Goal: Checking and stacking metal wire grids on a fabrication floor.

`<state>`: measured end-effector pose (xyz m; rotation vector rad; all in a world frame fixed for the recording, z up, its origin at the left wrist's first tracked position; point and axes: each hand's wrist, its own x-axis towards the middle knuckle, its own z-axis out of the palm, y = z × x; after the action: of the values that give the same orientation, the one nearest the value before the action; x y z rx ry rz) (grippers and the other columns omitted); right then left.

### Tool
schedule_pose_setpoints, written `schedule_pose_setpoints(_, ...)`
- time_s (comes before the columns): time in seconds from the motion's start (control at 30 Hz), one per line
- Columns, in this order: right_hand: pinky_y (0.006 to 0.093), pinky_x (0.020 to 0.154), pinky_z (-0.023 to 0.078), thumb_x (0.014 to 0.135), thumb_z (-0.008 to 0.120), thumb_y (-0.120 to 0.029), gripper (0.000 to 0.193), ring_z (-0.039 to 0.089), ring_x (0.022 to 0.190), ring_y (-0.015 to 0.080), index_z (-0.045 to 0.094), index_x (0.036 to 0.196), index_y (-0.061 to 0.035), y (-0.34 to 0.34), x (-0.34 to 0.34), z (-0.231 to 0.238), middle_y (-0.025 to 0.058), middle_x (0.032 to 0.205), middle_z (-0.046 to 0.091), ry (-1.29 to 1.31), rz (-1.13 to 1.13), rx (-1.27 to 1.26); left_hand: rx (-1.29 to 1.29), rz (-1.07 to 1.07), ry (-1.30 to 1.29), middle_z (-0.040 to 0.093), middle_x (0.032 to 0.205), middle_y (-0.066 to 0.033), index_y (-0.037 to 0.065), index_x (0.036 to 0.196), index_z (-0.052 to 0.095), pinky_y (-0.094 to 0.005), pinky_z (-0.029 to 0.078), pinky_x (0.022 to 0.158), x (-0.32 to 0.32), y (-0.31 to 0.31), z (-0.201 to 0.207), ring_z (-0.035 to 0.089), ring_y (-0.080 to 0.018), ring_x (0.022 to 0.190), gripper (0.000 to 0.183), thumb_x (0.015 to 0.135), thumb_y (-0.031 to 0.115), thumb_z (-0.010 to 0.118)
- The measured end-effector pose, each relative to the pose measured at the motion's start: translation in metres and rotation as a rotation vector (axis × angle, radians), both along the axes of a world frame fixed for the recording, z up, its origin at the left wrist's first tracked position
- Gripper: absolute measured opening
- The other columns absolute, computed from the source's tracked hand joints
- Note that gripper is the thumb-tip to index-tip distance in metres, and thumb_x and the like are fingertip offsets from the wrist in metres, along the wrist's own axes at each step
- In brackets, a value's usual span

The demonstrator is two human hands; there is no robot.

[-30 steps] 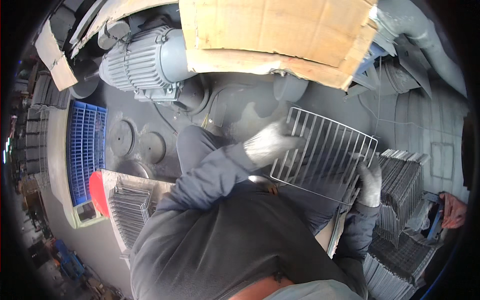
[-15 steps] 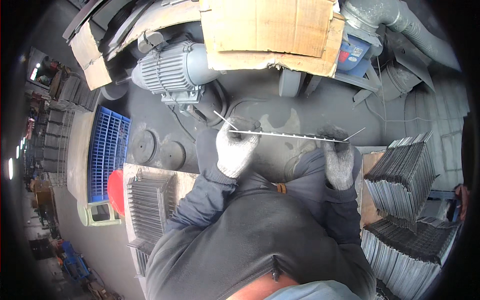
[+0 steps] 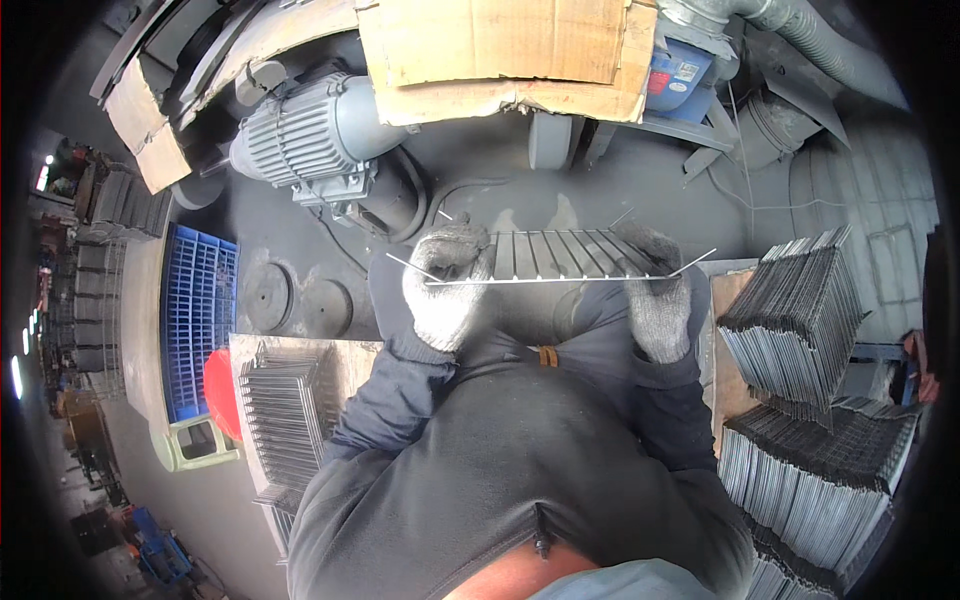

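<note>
A metal wire rack [image 3: 560,256] with several parallel bars spans the gap between my two gloved hands, above my lap. My left hand [image 3: 444,285], in a grey-white knit glove, is closed around its left end. The right end sits in the closed fingers of my right hand [image 3: 656,290], gloved the same way. Thin bent wire ends stick out past both hands. Part of each end of the rack is hidden by the gloves.
Similar racks stand in a stack [image 3: 285,410] on a board at my left. Taller rack stacks [image 3: 790,330] rise at my right. Ahead are a grey electric motor [image 3: 300,135] and a cardboard sheet [image 3: 500,45]. A blue plastic crate [image 3: 200,320] and red stool [image 3: 220,390] are farther left.
The rack has tilted from nearly edge-on, so its parallel bars now show. Both hands have kept hold of it, and the whole view has shifted slightly.
</note>
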<state>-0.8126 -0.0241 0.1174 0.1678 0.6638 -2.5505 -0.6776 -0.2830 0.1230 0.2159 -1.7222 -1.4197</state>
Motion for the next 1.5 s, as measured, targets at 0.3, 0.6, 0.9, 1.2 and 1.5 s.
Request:
schedule_pose_setpoints(0.3,0.0547,0.121,0.048,0.103,0.073,-0.020,0.048,0.060,0.136,0.0380,0.058,0.144,0.0017,-0.027,0.013,0.019,0.0181,0.141,0.061,0.604,-0.131,0.760,-0.050,0.038,-0.001,0.077,0.107,-0.0140,-0.001,0.099,0.071,-0.0373,0.059,0.098,-0.002,-0.007,-0.015,0.075,-0.0254,0.107,0.024,0.084,-0.012,0.085)
schedule_pose_setpoints(0.6,0.0514,0.113,0.050,0.093,0.086,-0.025,0.052,0.063,0.129,0.0357,0.064,0.133,-0.0007,-0.039,0.013,0.034,0.0194,0.128,0.065,1.852,-0.433,1.442,-0.453,0.031,-0.052,0.073,0.118,-0.0150,0.003,0.096,0.071,-0.0465,0.053,0.111,-0.013,-0.006,0.014,0.072,-0.0317,0.113,0.022,0.081,-0.006,0.083)
schedule_pose_setpoints(0.9,0.0298,0.088,0.056,0.108,0.071,-0.018,0.032,0.066,0.101,0.0152,0.065,0.133,0.0010,-0.064,0.028,-0.007,0.0068,0.119,0.072,0.470,-0.186,0.647,0.929,-0.147,-0.394,0.061,0.147,-0.0176,0.002,0.159,0.040,-0.0390,0.055,0.098,-0.033,0.026,0.010,0.063,-0.0247,0.126,0.083,0.092,0.018,0.086)
schedule_pose_setpoints(1.2,0.0426,0.111,0.049,0.097,0.074,-0.003,0.043,0.060,0.130,0.0278,0.063,0.138,0.0012,-0.042,-0.008,-0.043,0.0152,0.141,0.064,0.296,-0.508,0.996,0.808,-0.214,-0.306,0.070,0.087,-0.0019,0.000,0.124,0.063,-0.0263,0.049,0.057,-0.042,0.008,-0.022,0.064,-0.0093,0.065,0.030,0.101,0.014,0.077)
schedule_pose_setpoints(1.5,0.0356,0.085,0.055,0.101,0.073,-0.016,0.029,0.067,0.092,0.0164,0.072,0.124,0.0011,-0.002,-0.094,-0.025,0.0053,0.102,0.075,0.436,0.238,1.128,0.725,-0.301,-0.655,0.069,0.088,-0.0076,-0.001,0.118,0.057,-0.0284,0.057,0.056,-0.099,0.007,-0.031,0.067,-0.0150,0.062,0.034,0.101,0.020,0.078)
